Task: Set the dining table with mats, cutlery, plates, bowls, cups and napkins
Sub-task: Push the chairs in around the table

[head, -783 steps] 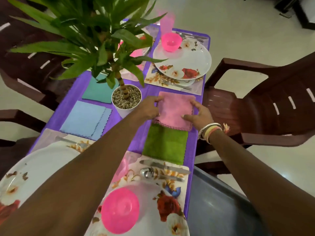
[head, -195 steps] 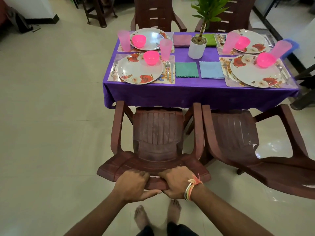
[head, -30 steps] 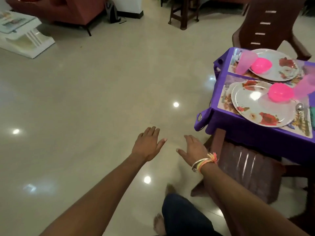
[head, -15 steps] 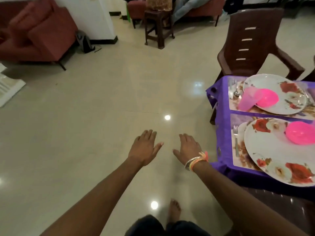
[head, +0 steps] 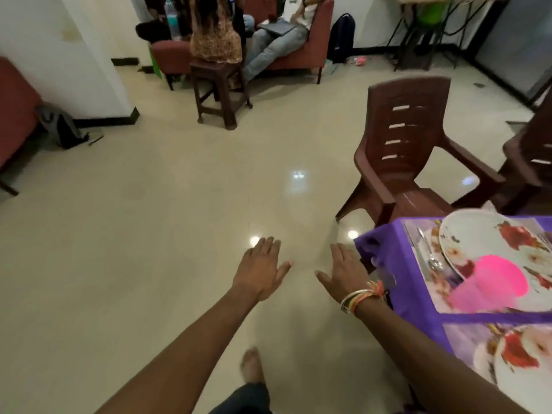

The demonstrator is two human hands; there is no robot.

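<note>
Head view: both hands, the left hand (head: 260, 271) and the right hand (head: 343, 273), hover over the floor with fingers straight, holding nothing. Just right of them, the purple tabletop (head: 388, 255) carries a mat (head: 439, 286), spoon (head: 433, 262), flowered plate (head: 478, 234) and pink cup (head: 490, 286). Passing this close, the right arm could snag the hanging cloth and topple the cup.

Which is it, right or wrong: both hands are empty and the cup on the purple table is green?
Wrong. The head view shows the cup on the purple table is pink, not green. The left hand and right hand are indeed empty.
</note>
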